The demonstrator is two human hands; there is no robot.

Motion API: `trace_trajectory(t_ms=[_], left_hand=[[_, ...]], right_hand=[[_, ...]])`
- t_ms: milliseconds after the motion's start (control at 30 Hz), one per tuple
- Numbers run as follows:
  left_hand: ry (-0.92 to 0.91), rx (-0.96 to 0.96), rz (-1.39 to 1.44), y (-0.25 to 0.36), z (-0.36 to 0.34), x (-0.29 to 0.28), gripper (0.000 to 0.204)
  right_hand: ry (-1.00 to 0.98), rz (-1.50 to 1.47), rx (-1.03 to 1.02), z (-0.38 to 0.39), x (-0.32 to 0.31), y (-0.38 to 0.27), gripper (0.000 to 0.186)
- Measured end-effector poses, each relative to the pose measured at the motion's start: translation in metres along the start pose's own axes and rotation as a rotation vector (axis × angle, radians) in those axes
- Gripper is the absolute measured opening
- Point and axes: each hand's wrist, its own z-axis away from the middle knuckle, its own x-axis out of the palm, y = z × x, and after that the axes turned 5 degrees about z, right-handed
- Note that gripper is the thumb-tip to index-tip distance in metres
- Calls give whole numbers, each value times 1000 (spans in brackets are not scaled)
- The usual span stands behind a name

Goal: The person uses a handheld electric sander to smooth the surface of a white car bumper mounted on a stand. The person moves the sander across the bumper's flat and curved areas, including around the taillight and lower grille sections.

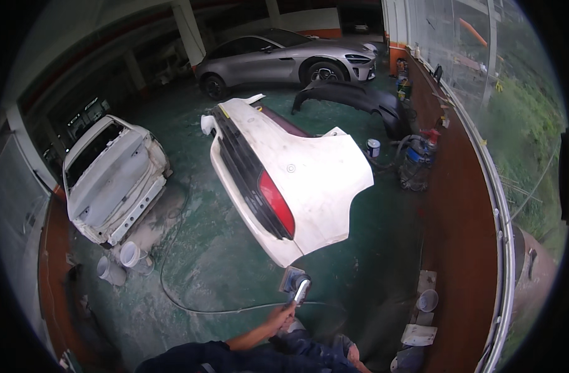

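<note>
My left hand (278, 319) is wrapped round the silver handle of a power sander (301, 287), whose flat, squarish pad is out in front. The sander is just off the near corner of a white car body panel (325, 177), which has a red tail light (277, 204) and dark slats along its left side. Whether the pad touches the panel, I cannot tell. At the bottom edge, a bit of skin, seemingly my right hand (355, 359), shows beside dark clothing; its fingers are hidden.
A hose (225, 310) curves across the green floor. White buckets (131, 255) stand by a stripped white car body (113, 180) at left. A shop vacuum (415, 163), a paint can (372, 147) and a black bumper (353, 96) are at right. A grey car (266, 59) stands behind.
</note>
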Motion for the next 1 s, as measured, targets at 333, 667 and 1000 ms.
trace_trajectory(t_ms=[333,667,1000], left_hand=[[38,197,-79,9,-36,-38,51],[-187,1014,-1049,83,16,-8,55],[-277,1314,-1385,97,43,32,57]], right_hand=[[-110,1504,-64,45,-31,-1,59],[573,-104,-282,32,14,-314,20],[79,92,248,6,26,-421,25]])
